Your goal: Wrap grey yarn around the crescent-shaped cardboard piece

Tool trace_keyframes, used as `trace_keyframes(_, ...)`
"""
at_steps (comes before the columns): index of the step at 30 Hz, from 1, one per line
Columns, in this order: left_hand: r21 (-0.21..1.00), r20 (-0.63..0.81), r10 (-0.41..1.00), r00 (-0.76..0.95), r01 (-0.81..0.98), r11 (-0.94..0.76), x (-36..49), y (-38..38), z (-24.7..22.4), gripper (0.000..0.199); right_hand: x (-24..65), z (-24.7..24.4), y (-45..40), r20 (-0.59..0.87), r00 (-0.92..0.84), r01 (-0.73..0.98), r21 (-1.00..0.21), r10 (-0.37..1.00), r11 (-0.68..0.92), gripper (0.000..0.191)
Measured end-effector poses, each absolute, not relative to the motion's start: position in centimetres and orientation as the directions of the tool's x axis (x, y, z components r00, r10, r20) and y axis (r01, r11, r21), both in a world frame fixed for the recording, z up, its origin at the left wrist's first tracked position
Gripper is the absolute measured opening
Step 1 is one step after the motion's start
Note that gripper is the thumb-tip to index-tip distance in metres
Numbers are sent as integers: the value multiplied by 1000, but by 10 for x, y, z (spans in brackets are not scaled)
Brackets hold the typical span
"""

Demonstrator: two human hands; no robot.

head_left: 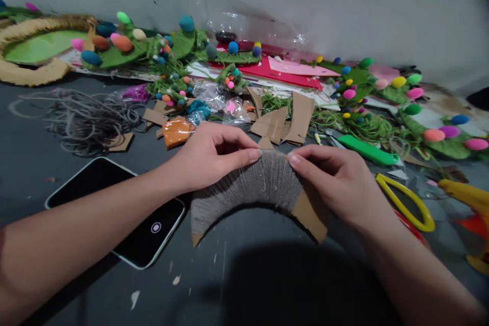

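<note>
A curved cardboard piece (311, 214) lies in front of me, most of its arc wrapped in grey yarn (248, 183). Bare brown cardboard shows at its right end and at the left tip. My left hand (219, 155) pinches the top edge left of the middle, thumb over the yarn. My right hand (336, 175) pinches the same edge a little further right, where thumb and finger meet. The fingertips behind the piece are hidden. Beside my left forearm, partly under it, is a phone (153, 234) with a dark screen.
A tangle of grey yarn (89, 119) lies at left. Behind are cardboard scraps (271, 125), an orange packet (178, 131) and green decorations with coloured balls (122, 51). At right are a green cutter (369, 149), yellow-handled scissors (407, 204) and a yellow glue gun (464, 193).
</note>
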State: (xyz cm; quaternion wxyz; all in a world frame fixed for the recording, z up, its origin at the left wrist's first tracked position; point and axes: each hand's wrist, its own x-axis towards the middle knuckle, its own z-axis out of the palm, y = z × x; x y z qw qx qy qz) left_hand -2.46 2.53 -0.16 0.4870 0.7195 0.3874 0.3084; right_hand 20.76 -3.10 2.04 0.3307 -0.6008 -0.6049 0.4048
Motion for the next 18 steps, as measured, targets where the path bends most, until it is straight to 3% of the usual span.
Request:
trace_keyframes(8,952,40,849,527,238,-192,-24,26,2,17,204,21,-32,-51,-72,512,-859,996,-7,20)
trace_keyframes(13,922,66,761,645,252,-294,-20,27,3,32,202,15,-34,-68,-140,453,-892,988,3,15)
trace_keyframes(18,903,77,741,668,269,-337,-22,26,-1,29,209,17,-33,-105,-160,457,-889,982,-21,21)
